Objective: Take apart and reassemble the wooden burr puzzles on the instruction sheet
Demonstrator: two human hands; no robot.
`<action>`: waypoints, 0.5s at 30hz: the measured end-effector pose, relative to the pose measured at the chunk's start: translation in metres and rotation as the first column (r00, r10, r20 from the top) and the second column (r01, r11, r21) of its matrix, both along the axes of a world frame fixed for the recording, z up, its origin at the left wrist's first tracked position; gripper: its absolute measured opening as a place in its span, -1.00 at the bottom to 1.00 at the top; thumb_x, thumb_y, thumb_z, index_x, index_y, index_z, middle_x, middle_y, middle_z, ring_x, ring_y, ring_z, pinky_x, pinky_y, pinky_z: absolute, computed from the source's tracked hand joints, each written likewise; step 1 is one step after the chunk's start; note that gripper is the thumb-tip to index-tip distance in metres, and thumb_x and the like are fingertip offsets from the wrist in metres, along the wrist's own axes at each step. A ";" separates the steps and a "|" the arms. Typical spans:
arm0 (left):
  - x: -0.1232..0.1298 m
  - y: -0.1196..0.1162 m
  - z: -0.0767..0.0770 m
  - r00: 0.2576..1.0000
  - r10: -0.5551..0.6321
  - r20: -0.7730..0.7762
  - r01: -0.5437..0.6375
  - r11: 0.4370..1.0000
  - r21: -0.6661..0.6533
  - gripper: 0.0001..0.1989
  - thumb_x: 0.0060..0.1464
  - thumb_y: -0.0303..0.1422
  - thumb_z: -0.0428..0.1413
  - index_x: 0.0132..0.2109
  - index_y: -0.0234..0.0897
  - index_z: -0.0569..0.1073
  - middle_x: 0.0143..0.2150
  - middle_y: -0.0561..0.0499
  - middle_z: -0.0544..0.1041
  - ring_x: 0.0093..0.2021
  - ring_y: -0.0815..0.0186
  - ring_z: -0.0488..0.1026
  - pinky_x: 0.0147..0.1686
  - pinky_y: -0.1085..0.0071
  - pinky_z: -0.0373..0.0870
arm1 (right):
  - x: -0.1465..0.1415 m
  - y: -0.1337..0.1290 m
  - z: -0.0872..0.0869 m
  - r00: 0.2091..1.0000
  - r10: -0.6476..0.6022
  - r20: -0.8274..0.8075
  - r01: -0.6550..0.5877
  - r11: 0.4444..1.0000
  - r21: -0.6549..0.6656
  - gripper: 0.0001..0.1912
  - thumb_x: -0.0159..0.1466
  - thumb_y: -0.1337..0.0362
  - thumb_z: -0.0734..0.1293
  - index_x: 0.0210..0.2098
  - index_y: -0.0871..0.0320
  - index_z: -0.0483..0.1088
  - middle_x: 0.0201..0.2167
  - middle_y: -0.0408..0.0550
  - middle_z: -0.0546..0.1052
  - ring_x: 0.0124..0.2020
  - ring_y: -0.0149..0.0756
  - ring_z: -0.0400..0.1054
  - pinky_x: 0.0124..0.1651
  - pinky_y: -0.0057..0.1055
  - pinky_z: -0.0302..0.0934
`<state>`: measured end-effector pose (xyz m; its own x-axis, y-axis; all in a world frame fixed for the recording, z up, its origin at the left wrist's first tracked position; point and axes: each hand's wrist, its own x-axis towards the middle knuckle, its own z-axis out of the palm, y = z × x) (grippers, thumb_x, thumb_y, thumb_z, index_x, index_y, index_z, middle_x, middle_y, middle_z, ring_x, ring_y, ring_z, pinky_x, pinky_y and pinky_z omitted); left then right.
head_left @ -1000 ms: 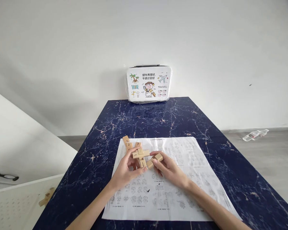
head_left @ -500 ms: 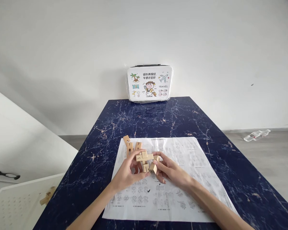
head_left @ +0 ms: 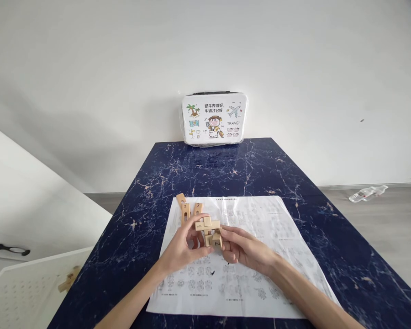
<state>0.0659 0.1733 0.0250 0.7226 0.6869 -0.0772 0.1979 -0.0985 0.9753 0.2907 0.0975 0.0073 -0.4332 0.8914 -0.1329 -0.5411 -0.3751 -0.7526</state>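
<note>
Between my hands, above a printed paper sheet [head_left: 246, 274], is a partly joined wooden burr puzzle [head_left: 207, 225] of crossed pale bars. One bar carries a handwritten 3. My left hand [head_left: 185, 244] grips the puzzle from the left, thumb below and fingers above and behind. A notched wooden piece [head_left: 217, 241] marked 2 is pinched in my right hand [head_left: 241, 246], against the puzzle's right side. Whether it is locked in cannot be made out. Just behind my left hand lie loose wooden pieces marked 2 [head_left: 185, 212] and 3 [head_left: 198, 208], beside another notched piece [head_left: 181, 198].
A white cartoon-printed case [head_left: 214, 119] stands against the wall at the far end of the blue marbled table [head_left: 205, 171]. Low on the left, a white perforated surface [head_left: 20, 292] bears more wooden pieces [head_left: 67, 279]. Clear plastic packaging [head_left: 367, 193] lies on the floor at right.
My right hand has brought the piece marked 2 leftward against the puzzle and turned it, so its number now faces me. My left hand has stayed nearly still.
</note>
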 end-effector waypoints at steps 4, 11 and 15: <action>0.000 0.000 0.001 1.000 0.010 0.009 -0.010 1.000 -0.005 -0.23 0.15 -0.14 0.40 0.39 -0.05 0.24 0.01 -0.12 0.60 -0.11 0.07 0.62 -0.20 0.22 0.56 | -0.001 -0.003 0.001 0.999 -0.020 0.044 0.018 0.999 0.044 -0.47 0.27 -0.03 0.60 0.03 0.15 0.47 -0.29 -0.15 0.42 -0.45 -0.48 0.19 -0.34 -0.42 0.15; 0.000 -0.002 0.003 1.000 -0.010 -0.003 0.010 1.000 0.020 -0.29 0.15 -0.16 0.40 0.34 -0.04 0.30 -0.11 -0.03 0.55 -0.25 0.18 0.54 -0.27 0.27 0.52 | -0.008 -0.005 0.002 0.941 -0.116 0.318 0.103 0.993 0.058 -0.26 0.18 -0.02 0.65 0.18 0.05 0.32 -0.31 -0.15 0.45 -0.43 -0.37 0.20 -0.37 -0.36 0.12; 0.001 -0.003 0.005 1.000 -0.012 -0.009 0.013 0.999 0.041 -0.27 0.14 -0.14 0.41 0.35 -0.04 0.30 -0.03 -0.08 0.56 -0.18 0.12 0.57 -0.25 0.25 0.54 | -0.005 -0.005 0.008 0.949 -0.065 0.310 0.036 0.994 0.100 -0.37 0.23 0.01 0.62 0.15 0.09 0.41 -0.34 -0.16 0.42 -0.44 -0.38 0.17 -0.35 -0.34 0.11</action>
